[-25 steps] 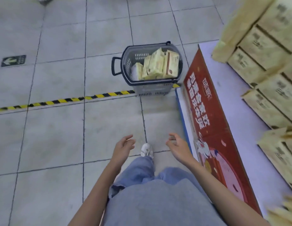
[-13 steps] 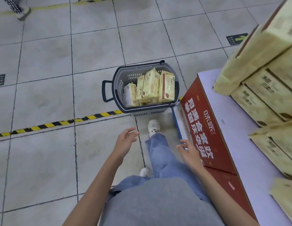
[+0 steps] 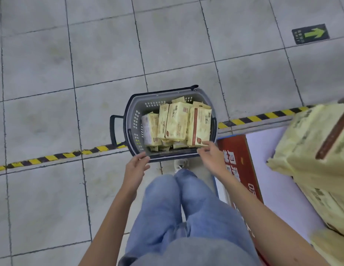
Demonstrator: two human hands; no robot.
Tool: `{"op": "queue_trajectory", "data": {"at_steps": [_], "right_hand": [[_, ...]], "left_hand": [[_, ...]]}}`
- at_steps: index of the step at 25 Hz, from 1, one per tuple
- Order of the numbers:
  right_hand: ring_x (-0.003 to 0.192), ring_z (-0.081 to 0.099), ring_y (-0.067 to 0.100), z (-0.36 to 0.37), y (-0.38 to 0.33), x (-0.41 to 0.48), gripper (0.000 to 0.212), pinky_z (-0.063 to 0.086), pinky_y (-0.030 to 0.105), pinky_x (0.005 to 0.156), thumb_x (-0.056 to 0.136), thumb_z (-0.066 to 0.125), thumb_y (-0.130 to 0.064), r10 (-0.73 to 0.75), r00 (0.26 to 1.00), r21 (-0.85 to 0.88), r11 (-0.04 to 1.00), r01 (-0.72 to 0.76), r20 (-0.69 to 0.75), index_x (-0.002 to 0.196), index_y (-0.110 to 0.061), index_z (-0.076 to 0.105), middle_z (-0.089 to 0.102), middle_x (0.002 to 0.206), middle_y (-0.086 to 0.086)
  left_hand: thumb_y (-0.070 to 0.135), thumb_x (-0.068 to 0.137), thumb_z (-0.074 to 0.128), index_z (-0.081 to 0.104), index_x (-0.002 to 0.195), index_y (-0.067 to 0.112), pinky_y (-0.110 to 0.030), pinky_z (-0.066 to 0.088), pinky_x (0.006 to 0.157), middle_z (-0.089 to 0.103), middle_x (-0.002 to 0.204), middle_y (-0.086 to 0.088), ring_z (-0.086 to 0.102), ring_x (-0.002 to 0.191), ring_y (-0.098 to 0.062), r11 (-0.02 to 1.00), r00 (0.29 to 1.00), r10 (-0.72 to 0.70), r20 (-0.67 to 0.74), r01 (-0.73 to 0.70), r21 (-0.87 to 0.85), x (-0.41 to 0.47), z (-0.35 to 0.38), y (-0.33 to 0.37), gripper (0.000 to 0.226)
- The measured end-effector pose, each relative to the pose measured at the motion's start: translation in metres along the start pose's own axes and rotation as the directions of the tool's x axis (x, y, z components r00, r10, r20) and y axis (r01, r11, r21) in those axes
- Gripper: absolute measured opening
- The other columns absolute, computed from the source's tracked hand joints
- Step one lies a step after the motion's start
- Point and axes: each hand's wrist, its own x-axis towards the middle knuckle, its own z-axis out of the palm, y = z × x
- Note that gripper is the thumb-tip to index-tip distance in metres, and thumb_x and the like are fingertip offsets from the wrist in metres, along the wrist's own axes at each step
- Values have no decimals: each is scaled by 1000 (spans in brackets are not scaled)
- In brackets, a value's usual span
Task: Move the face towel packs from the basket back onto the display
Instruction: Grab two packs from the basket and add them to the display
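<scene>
A grey plastic basket [image 3: 131, 120] stands on the tiled floor ahead of me, holding several pale yellow face towel packs [image 3: 178, 123] upright. My left hand [image 3: 136, 167] hovers open at the basket's near rim, fingers spread, holding nothing. My right hand [image 3: 210, 156] reaches over the near right corner, fingertips touching the lower edge of the rightmost pack [image 3: 199, 129], with no grip closed on it. To the right is the display [image 3: 263, 156], a white-topped platform with a red printed side, carrying stacked yellow packs [image 3: 313, 150].
A yellow-and-black floor stripe [image 3: 52, 156] runs under the basket. A green arrow floor sign [image 3: 310, 33] lies at the far right. The basket's dark handle [image 3: 113, 129] sticks out to the left. My legs and one shoe [image 3: 179, 164] are just behind the basket.
I have stepped up to the basket. Both hands have moved forward from beside my legs to the basket's near rim, the right one reaching a pack.
</scene>
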Motion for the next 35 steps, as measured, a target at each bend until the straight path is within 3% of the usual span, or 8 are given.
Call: {"op": "queue_trajectory", "data": {"at_steps": [8, 13, 17, 21, 25, 29, 32, 35], "right_hand": [[110, 54, 24, 7, 25, 163, 40, 41, 32, 87, 91, 53, -22, 139, 982, 23, 990, -137, -129, 129, -12, 46, 57, 125, 8], [121, 48, 24, 36, 86, 250, 51, 37, 29, 95, 91, 56, -20, 204, 950, 51, 979, -197, -236, 137, -7, 37, 50, 133, 9], [117, 53, 22, 59, 124, 284, 58, 43, 41, 101, 88, 58, -31, 203, 952, 87, 978, -187, -229, 139, -11, 37, 55, 130, 3], [96, 60, 13, 58, 128, 295, 57, 50, 31, 84, 80, 70, -33, 329, 928, 299, 916, -268, -175, 127, -15, 42, 58, 108, -7], [82, 59, 3, 56, 124, 298, 59, 48, 19, 65, 74, 77, -24, 357, 929, 409, 865, -291, -94, 114, -17, 34, 57, 96, -8], [101, 60, 10, 55, 127, 302, 76, 51, 31, 84, 72, 77, -22, 327, 945, 426, 854, -299, 8, 135, -22, 34, 59, 115, -7], [103, 62, 8, 49, 132, 309, 85, 52, 32, 86, 64, 77, -31, 285, 951, 464, 830, -309, 122, 138, -25, 35, 61, 121, -7], [111, 62, 14, 44, 139, 317, 103, 50, 39, 94, 51, 83, -50, 243, 935, 605, 714, -352, 258, 139, -23, 37, 63, 125, -4]], "left_hand": [[29, 90, 57, 49, 131, 18, -26, 37, 85, 53, 129, -1, 53, 102, -15, 949, 994, 71, 84, -93, 300, 180, 97, 41, 43], [36, 96, 45, 38, 140, 14, -30, 32, 101, 43, 144, -3, 42, 129, -21, 913, 995, 82, 61, -100, 395, 315, 147, 8, 50], [36, 95, 48, 39, 139, 12, -25, 40, 86, 48, 118, 8, 50, 110, -13, 939, 991, 81, 108, -113, 326, 372, 154, -18, 51], [43, 82, 64, 40, 138, 12, -25, 43, 86, 52, 116, 6, 52, 105, -11, 975, 992, -15, 128, -14, 222, 390, 149, -30, 68], [47, 68, 76, 48, 118, 17, -35, 52, 89, 61, 112, 4, 62, 105, -17, 988, 986, -40, 160, 15, 156, 389, 155, -31, 64], [30, 71, 77, 41, 109, 26, -45, 52, 90, 60, 111, 5, 62, 103, -20, 995, 968, -96, 233, 102, -17, 391, 154, -33, 52], [34, 63, 81, 32, 134, 26, -47, 50, 93, 58, 126, 1, 60, 110, -20, 982, 922, -168, 350, 188, -25, 396, 150, -39, 87], [45, 53, 82, 30, 141, 25, -45, 54, 87, 60, 128, -3, 64, 107, -21, 982, 916, -183, 357, 191, 13, 399, 149, -44, 104]]}}
